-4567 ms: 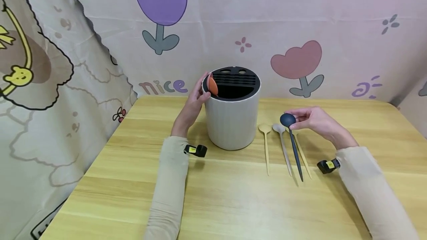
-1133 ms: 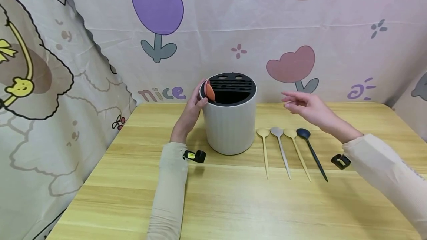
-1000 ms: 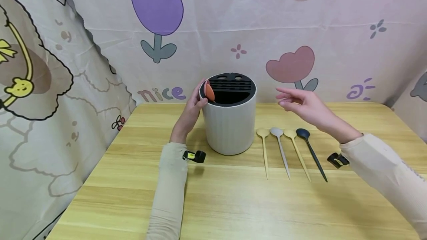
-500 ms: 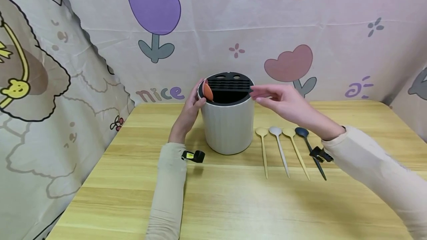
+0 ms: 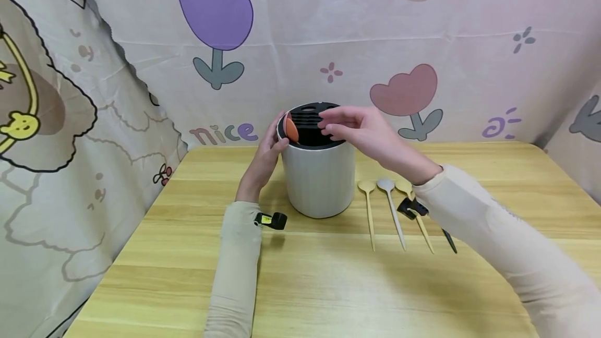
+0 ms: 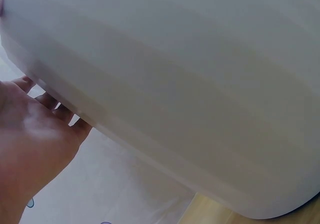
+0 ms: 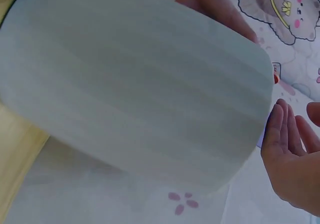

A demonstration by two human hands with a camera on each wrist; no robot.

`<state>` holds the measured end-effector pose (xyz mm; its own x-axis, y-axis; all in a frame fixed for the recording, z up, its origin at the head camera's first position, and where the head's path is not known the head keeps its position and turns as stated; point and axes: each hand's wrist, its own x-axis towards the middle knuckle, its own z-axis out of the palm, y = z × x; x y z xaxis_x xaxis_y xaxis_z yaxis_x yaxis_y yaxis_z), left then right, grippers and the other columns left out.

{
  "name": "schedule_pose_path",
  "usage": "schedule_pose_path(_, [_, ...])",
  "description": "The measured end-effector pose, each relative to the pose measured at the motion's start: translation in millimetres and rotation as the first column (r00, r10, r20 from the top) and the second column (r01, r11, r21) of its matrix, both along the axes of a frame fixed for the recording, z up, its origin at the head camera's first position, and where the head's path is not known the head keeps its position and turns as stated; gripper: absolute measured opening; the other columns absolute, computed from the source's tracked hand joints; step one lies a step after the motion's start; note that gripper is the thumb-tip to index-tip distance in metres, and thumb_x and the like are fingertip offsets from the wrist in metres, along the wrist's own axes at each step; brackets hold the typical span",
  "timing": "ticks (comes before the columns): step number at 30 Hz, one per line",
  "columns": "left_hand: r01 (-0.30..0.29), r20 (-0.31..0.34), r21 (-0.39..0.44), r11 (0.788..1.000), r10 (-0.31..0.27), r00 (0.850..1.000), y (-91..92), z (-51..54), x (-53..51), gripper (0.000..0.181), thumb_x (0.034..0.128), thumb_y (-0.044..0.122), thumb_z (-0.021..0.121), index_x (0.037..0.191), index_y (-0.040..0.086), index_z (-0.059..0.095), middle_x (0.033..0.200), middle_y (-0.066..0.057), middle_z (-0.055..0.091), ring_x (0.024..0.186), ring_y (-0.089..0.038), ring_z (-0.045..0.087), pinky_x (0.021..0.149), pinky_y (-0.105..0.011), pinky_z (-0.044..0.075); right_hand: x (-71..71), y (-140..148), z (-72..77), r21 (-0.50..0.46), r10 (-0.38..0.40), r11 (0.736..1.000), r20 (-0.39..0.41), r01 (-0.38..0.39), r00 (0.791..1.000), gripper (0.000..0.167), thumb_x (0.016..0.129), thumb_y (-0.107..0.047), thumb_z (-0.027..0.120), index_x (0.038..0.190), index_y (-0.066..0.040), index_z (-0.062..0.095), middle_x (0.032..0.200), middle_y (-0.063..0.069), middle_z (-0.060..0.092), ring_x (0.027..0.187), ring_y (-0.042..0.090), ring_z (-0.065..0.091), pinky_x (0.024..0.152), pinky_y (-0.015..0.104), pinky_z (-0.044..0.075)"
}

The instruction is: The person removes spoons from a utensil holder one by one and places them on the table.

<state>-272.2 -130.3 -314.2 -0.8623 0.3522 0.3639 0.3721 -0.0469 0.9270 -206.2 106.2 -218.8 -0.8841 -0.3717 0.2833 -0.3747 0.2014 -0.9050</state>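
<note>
A white ribbed utensil holder (image 5: 319, 181) with a black slotted top stands upright on the table. My left hand (image 5: 264, 160) holds its left side, thumb at the front rim and fingers toward the back; the left wrist view shows the fingers against its wall. Beside that thumb, an orange rounded utensil head (image 5: 291, 129) sticks out of the holder, a pinkish edge behind it. Over the right part of the top, my right hand (image 5: 363, 127) hovers with fingers extended, holding nothing. Its fingers hide part of the opening; in the right wrist view they are just past the rim.
Right of the holder lie a cream spoon (image 5: 369, 213), a grey-white spoon (image 5: 391, 210), another cream spoon (image 5: 424, 231) and a dark blue spoon (image 5: 449, 241), the last mostly hidden by my right sleeve. A printed cloth (image 5: 291, 25) hangs behind the wooden table (image 5: 328, 275).
Earlier, my right hand held the dark spoon; it was laid at the row's right end and released. The right hand then moved left over the holder's top. My left hand stayed on the holder.
</note>
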Motion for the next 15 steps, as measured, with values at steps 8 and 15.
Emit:
schedule_pose_path(8, [0.012, 0.007, 0.01, 1.0, -0.012, 1.0, 2.1, 0.0, -1.4, 0.116, 0.0699, 0.077, 0.064, 0.156, 0.017, 0.015, 0.157, -0.007, 0.022, 0.141, -0.02, 0.023, 0.115, -0.047, 0.015, -13.4, -19.7, 2.1, -0.073, -0.016, 0.997, 0.086, 0.023, 0.996, 0.032, 0.095, -0.008, 0.061, 0.124, 0.007, 0.06, 0.111, 0.018, 0.068, 0.098, 0.02, 0.067, 0.081, 0.031, 0.054])
schedule_pose_path(15, [0.006, 0.009, 0.002, 1.0, -0.006, 1.0, -0.5, -0.7, -1.0, 0.115, 0.0705, 0.078, 0.063, 0.156, 0.018, 0.015, 0.156, -0.008, 0.023, 0.141, -0.02, 0.024, 0.115, -0.047, 0.014, -16.7, -38.8, 10.0, -0.078, -0.041, 0.996, 0.139, 0.053, 0.989, 0.028, 0.091, -0.009, 0.066, 0.115, 0.006, 0.066, 0.1, 0.016, 0.071, 0.088, 0.017, 0.07, 0.072, 0.027, 0.055])
